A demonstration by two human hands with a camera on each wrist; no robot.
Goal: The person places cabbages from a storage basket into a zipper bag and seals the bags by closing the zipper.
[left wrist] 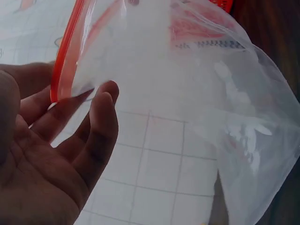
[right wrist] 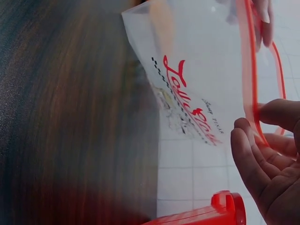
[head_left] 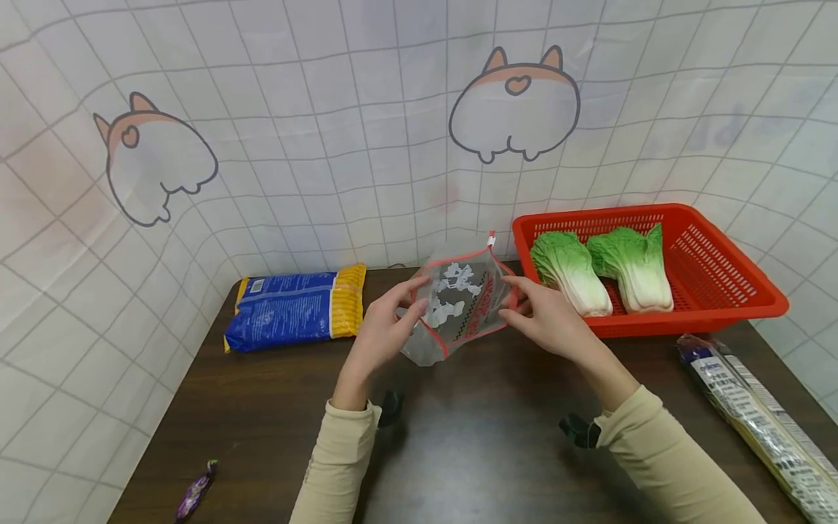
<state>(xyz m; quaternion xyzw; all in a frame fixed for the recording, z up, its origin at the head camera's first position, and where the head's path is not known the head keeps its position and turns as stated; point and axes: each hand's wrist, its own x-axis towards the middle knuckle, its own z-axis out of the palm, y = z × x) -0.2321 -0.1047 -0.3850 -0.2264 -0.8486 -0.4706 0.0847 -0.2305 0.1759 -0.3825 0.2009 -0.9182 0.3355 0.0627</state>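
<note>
Above the table hangs a clear zip bag (head_left: pixel 450 348) with red zip edges, its mouth spread apart between both hands. My left hand (head_left: pixel 382 324) pinches the red edge on the left side; in the left wrist view the edge runs between thumb and fingers. On the opposite side, my right hand (head_left: pixel 546 313) grips the other end of the red edge. Red lettering and a checkered strip show on the bag (right wrist: pixel 201 79) in the right wrist view. A small red and white slider (head_left: pixel 492 239) sits at the bag's far corner.
A red basket (head_left: pixel 716 258) with two cabbages (head_left: pixel 631 269) stands at the back right. Behind the left hand lies a blue and yellow packet (head_left: pixel 288 309). A long clear-wrapped package (head_left: pixel 753 415) lies at right, a purple wrapped candy (head_left: pixel 194 495) at front left. Tiled cloth hangs behind.
</note>
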